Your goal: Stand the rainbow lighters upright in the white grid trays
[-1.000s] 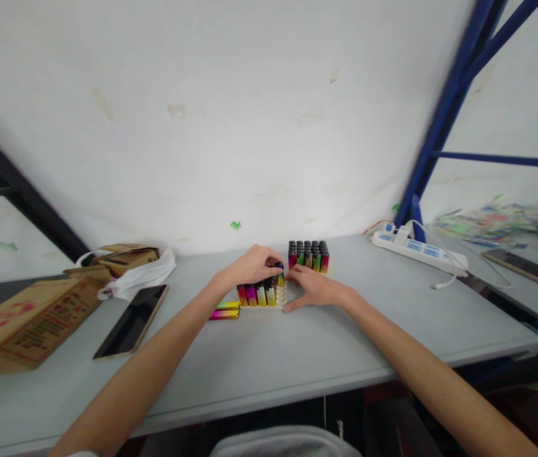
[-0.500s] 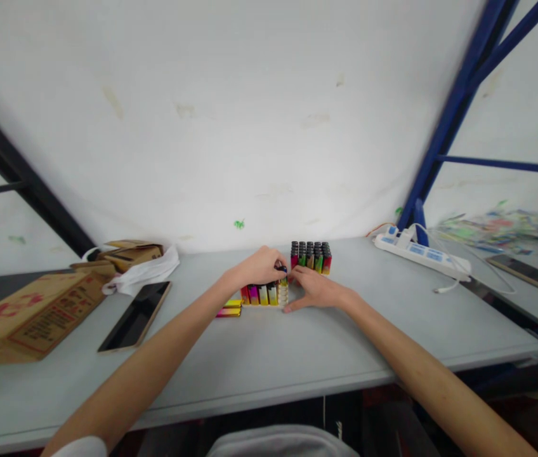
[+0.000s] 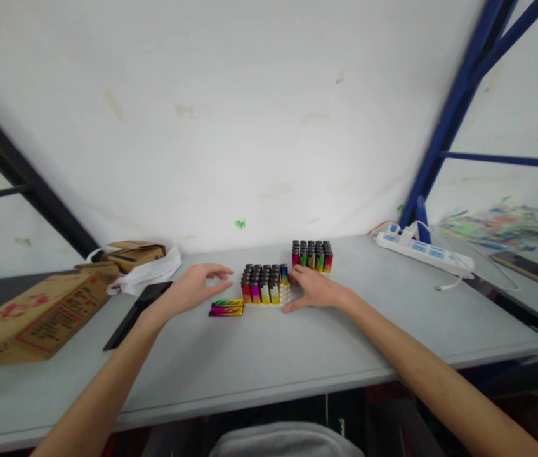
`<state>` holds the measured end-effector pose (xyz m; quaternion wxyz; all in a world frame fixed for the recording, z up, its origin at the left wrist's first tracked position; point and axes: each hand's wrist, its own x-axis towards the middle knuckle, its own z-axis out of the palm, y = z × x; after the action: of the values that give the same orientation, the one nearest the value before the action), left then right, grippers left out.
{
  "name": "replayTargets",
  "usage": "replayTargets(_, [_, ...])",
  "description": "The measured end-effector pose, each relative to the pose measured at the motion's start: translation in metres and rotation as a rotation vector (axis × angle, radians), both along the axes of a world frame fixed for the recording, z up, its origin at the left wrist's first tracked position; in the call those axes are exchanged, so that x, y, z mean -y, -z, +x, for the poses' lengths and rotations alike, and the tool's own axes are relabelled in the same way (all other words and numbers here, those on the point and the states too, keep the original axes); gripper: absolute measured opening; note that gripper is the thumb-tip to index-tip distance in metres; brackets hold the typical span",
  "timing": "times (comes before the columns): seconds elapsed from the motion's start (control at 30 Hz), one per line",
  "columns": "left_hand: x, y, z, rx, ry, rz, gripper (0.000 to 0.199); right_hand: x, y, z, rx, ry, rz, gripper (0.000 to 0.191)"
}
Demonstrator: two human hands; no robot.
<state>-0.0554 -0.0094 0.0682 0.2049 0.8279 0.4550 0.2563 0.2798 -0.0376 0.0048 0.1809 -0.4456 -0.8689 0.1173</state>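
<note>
My left hand (image 3: 202,287) hovers above the table, left of the near block of lighters, fingers apart and holding nothing. Several upright lighters with black tops (image 3: 260,284) stand in a pale tray (image 3: 285,296), whose right-end slots show. A blue and yellow lighter (image 3: 284,274) stands in that right-end column. My right hand (image 3: 315,289) rests at the tray's right side, thumb and fingers spread around its end. Loose shiny lighters (image 3: 226,307) lie flat at the tray's left.
Behind my right hand stands a second block of lighters (image 3: 311,255). On the left are a cardboard box (image 3: 40,314), a white bag (image 3: 150,270) and a dark phone (image 3: 136,314). A white power strip (image 3: 424,252) with cables lies at the right, near a blue frame (image 3: 450,120).
My left hand has let go at the tray's right end and moved left, opening. A blue and yellow lighter now shows there. My right hand has hardly moved.
</note>
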Motion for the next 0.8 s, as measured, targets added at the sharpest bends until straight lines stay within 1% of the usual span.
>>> replayTargets(0.07, [0.005, 0.013, -0.021, -0.061, -0.023, -0.032, 0.041, -0.001, 0.002, 0.000, 0.003, -0.005, 0.001, 0.075])
replayTargets(0.1, [0.008, 0.020, -0.029, -0.073, -0.009, -0.042, 0.042, -0.002, 0.003, 0.000, 0.003, -0.010, -0.002, 0.075])
replayTargets(0.2, [0.011, 0.034, -0.038, -0.038, 0.026, -0.058, 0.036, -0.003, 0.004, 0.001, -0.007, -0.014, -0.019, 0.076])
replayTargets(0.3, [0.010, 0.041, -0.038, 0.003, 0.043, -0.078, 0.030, -0.003, 0.003, 0.002, 0.009, -0.006, -0.029, 0.077])
replayTargets(0.4, [0.007, 0.042, -0.038, 0.025, 0.058, -0.116, 0.030, -0.001, 0.000, 0.001, 0.029, -0.009, -0.028, 0.076])
replayTargets(0.47, [0.005, 0.039, -0.040, 0.090, 0.060, -0.162, 0.030, -0.001, -0.001, 0.001, 0.031, -0.012, -0.032, 0.075])
replayTargets(0.53, [0.004, 0.033, -0.041, 0.217, 0.050, -0.226, 0.030, 0.000, -0.002, 0.000, 0.027, -0.011, -0.031, 0.074])
replayTargets(0.63, [0.005, 0.016, -0.033, 0.521, -0.015, -0.285, 0.032, 0.000, -0.002, 0.000, 0.023, -0.014, -0.024, 0.073])
replayTargets(0.7, [0.006, 0.002, -0.020, 0.789, -0.040, -0.311, 0.034, 0.000, 0.000, 0.001, 0.020, -0.022, -0.022, 0.073])
replayTargets(0.73, [0.007, -0.005, -0.012, 0.914, -0.026, -0.334, 0.035, -0.001, 0.001, 0.002, 0.018, -0.025, -0.022, 0.074])
replayTargets(0.8, [0.010, -0.013, 0.009, 1.057, 0.025, -0.379, 0.036, -0.002, 0.004, 0.003, 0.010, -0.027, -0.019, 0.076])
